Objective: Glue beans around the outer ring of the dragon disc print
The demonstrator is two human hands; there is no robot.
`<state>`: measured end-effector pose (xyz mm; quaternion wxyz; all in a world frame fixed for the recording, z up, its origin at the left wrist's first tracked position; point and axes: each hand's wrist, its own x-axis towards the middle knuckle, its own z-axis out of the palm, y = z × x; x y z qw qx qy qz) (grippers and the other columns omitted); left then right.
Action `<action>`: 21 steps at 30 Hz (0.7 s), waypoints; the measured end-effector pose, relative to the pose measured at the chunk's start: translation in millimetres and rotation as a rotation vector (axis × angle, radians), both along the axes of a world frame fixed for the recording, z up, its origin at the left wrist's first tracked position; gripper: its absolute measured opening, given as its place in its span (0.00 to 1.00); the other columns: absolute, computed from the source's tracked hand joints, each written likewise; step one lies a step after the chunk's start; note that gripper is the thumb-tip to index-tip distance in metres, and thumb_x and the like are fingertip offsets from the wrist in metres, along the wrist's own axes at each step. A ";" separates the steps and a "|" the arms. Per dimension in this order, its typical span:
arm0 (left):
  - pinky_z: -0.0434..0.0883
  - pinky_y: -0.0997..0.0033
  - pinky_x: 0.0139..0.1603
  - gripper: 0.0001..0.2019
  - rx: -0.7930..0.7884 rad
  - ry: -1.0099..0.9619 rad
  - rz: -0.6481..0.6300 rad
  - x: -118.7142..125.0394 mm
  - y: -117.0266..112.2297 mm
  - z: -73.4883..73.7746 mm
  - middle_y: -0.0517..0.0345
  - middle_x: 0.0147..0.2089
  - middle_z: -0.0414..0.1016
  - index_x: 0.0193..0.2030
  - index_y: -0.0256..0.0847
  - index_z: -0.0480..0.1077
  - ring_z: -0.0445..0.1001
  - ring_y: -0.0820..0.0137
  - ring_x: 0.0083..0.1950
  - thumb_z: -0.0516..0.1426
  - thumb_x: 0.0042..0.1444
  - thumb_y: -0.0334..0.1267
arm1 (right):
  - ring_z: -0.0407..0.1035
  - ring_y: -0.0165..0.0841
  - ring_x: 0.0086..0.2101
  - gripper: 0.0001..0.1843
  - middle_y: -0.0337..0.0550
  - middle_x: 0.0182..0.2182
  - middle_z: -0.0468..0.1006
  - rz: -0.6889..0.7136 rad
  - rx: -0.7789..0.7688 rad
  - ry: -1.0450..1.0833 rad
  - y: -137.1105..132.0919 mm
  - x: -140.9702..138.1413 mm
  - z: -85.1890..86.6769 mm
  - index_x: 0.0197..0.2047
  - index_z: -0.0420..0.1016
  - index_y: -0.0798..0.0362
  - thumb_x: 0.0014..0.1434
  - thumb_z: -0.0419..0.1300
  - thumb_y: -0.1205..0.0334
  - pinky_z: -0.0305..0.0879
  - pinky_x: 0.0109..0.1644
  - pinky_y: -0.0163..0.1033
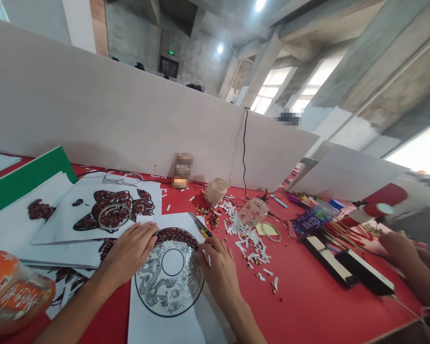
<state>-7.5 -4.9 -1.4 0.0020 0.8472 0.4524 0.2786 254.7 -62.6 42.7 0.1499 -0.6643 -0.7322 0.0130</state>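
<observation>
A round dragon picture is printed on a white sheet in front of me. Dark reddish-brown beans line the upper band of its ring. My left hand lies on the sheet at the picture's upper left, fingers stretched out beside the bean band. At the other end of that band is my right hand, its fingers bent and their tips drawn together on the rim; whatever they pinch is too small to make out. A utility knife rests just above my right fingers.
Scattered paper strips and loose beans lie around two glass jars. Bean-covered sheets and a plastic jar are at left. At right are a bottle, a power strip and another person's hand.
</observation>
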 end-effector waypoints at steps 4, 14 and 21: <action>0.64 0.53 0.68 0.16 0.002 -0.004 0.002 -0.2 0.4 -0.4 0.52 0.60 0.77 0.59 0.41 0.69 0.72 0.63 0.63 0.46 0.72 0.39 | 0.73 0.37 0.43 0.09 0.41 0.39 0.80 -0.014 -0.002 -0.061 15.3 -1.7 4.7 0.36 0.78 0.48 0.67 0.57 0.64 0.58 0.48 0.43; 0.64 0.54 0.68 0.17 0.022 0.029 0.007 0.1 -1.0 -2.6 0.52 0.61 0.76 0.60 0.40 0.69 0.72 0.63 0.64 0.46 0.72 0.38 | 0.74 0.34 0.37 0.13 0.40 0.36 0.81 0.067 -0.052 -0.131 30.0 0.5 11.3 0.32 0.78 0.49 0.66 0.56 0.66 0.58 0.43 0.38; 0.65 0.54 0.66 0.17 0.024 -0.016 0.003 1.1 -1.8 -1.9 0.52 0.59 0.78 0.58 0.41 0.71 0.74 0.63 0.62 0.45 0.72 0.39 | 0.74 0.34 0.40 0.15 0.45 0.44 0.82 0.032 -0.083 -0.070 102.9 66.9 33.9 0.48 0.80 0.50 0.68 0.52 0.64 0.63 0.43 0.35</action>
